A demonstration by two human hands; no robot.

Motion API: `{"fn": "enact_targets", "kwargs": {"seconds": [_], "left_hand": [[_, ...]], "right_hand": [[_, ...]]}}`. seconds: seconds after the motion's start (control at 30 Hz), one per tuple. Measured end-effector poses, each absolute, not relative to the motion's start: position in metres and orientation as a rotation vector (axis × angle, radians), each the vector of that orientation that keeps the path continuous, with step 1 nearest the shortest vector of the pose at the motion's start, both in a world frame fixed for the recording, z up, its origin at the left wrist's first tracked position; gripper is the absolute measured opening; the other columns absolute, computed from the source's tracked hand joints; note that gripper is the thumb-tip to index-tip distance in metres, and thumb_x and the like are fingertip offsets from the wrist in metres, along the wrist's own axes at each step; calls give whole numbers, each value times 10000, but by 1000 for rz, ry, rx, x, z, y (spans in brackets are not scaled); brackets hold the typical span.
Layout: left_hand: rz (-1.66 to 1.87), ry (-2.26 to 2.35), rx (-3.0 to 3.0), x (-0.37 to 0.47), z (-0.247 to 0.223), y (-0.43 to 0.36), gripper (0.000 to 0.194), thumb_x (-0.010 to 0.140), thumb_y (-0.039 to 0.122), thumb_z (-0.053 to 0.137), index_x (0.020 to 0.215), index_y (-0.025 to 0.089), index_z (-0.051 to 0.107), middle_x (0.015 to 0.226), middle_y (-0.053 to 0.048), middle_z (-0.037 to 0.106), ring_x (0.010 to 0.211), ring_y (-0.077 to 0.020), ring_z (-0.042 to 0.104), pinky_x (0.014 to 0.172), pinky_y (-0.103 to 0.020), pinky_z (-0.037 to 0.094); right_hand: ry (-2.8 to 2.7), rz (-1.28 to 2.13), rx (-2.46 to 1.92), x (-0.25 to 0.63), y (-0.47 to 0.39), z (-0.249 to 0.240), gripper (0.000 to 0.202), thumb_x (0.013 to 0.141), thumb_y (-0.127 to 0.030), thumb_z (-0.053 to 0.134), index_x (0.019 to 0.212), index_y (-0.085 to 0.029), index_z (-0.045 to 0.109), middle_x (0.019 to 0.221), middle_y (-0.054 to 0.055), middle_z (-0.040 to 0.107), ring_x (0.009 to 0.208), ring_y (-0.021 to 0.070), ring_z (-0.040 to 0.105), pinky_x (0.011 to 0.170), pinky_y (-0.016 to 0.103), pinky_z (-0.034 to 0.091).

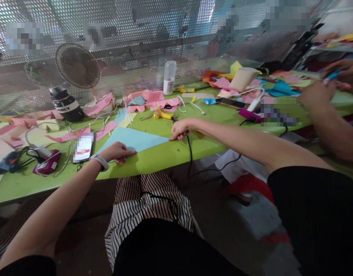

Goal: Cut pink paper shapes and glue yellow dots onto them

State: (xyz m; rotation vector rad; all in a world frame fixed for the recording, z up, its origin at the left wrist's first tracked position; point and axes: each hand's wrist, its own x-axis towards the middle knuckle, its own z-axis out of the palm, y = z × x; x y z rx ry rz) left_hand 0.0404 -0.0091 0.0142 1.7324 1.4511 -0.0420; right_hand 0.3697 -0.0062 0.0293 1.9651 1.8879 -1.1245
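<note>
A sheet of light blue paper (pixel 136 138), in a triangular shape, lies flat on the green table. My left hand (pixel 117 152) rests on its near edge, index finger stretched along the paper and the other fingers partly curled beneath. At the sheet's right corner, my right hand (pixel 180 129) is closed, with thumb and fingertips pinching the paper's tip. Just behind that hand lies a yellow-handled tool (pixel 162 114), its exact kind unclear. A phone with a lit screen (pixel 83 147) is to the left of my left wrist.
A fan (pixel 78 66), a black bottle (pixel 66 105) and a clear white-based bottle (pixel 169 78) stand along the mesh wall. Pink paper scraps (pixel 162 100) lie around. A purple power strip (pixel 47 163) with cables is left. A black cable (pixel 190 151) hangs over the edge. Another person's hands (pixel 320 92) work at right.
</note>
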Motion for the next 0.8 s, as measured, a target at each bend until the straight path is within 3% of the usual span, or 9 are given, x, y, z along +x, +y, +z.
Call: {"fn": "enact_targets", "kwargs": {"seconds": [0.17,0.3,0.43,0.63,0.8], "left_hand": [[-49,1451,1722,40,13,-7,543,604,662,825,692,199,555,556,-38,655,568,-205,686,507,-270,477],[-111,1451,1754,41,17,-4,551,605,683,814,663,196,562,544,-52,662,542,-202,673,516,-280,477],[-184,1448,1828,55,28,-3,563,618,692,800,585,177,576,561,-82,677,540,-190,665,553,-293,488],[-98,1417,1839,96,27,-14,601,644,724,760,510,159,604,566,-92,667,565,-182,643,588,-293,478],[-71,1429,1886,99,14,-16,568,643,643,806,431,171,571,507,-67,612,489,-152,538,546,-295,421]], "right_hand": [[1990,-1001,2076,374,2,39,403,763,-294,857,565,-159,533,456,-22,550,427,74,475,452,212,301],[2106,-1096,2059,356,6,36,413,817,-443,804,647,-161,556,547,-11,618,496,79,575,465,190,348],[2102,-1285,1850,335,8,17,512,753,-600,806,645,-151,586,561,6,641,496,84,596,438,186,325],[2082,-1299,1757,329,6,-2,594,672,-715,792,649,-159,584,519,2,631,479,96,582,437,207,306],[2069,-1287,1772,328,0,3,604,645,-715,810,634,-161,568,543,10,639,471,93,560,443,218,312]]}}
